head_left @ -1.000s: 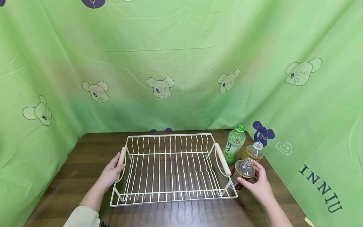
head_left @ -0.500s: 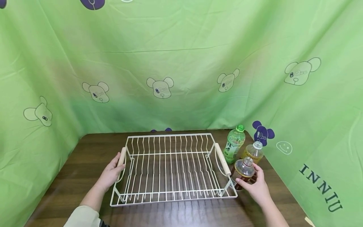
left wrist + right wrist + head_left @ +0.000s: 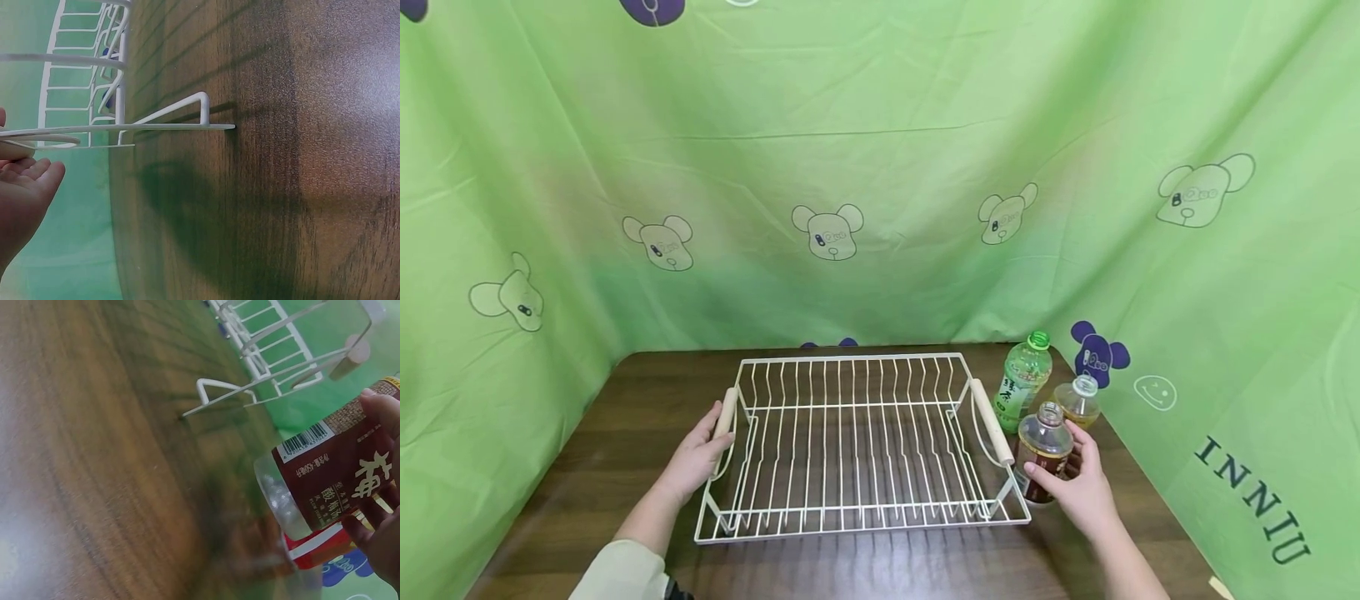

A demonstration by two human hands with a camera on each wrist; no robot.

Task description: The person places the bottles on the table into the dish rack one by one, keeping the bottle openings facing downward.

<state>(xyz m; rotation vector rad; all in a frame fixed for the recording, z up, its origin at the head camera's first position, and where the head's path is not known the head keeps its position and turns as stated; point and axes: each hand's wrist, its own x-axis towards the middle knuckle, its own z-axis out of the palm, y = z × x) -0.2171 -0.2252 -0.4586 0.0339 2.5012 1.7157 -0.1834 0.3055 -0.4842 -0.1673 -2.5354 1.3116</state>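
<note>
My right hand holds a clear plastic bottle with a dark red label round its body, just right of the rack. The bottle has no cap and stands nearly upright. In the right wrist view, the base of this bottle seems slightly off the table. My left hand grips the left wooden handle of a white wire dish rack, its thumb over the handle. The left wrist view has only part of the left hand at its edge, beside the rack's end.
Behind the held bottle stand a green bottle and a clear bottle with yellow on it, both uncapped. The rack takes up the middle of the brown wooden table. Green printed cloth hangs around the back and sides.
The red-labelled bottle has come up a little and moved slightly left with my right hand, straightening and showing more of its label. My left hand and the rack stay put.
</note>
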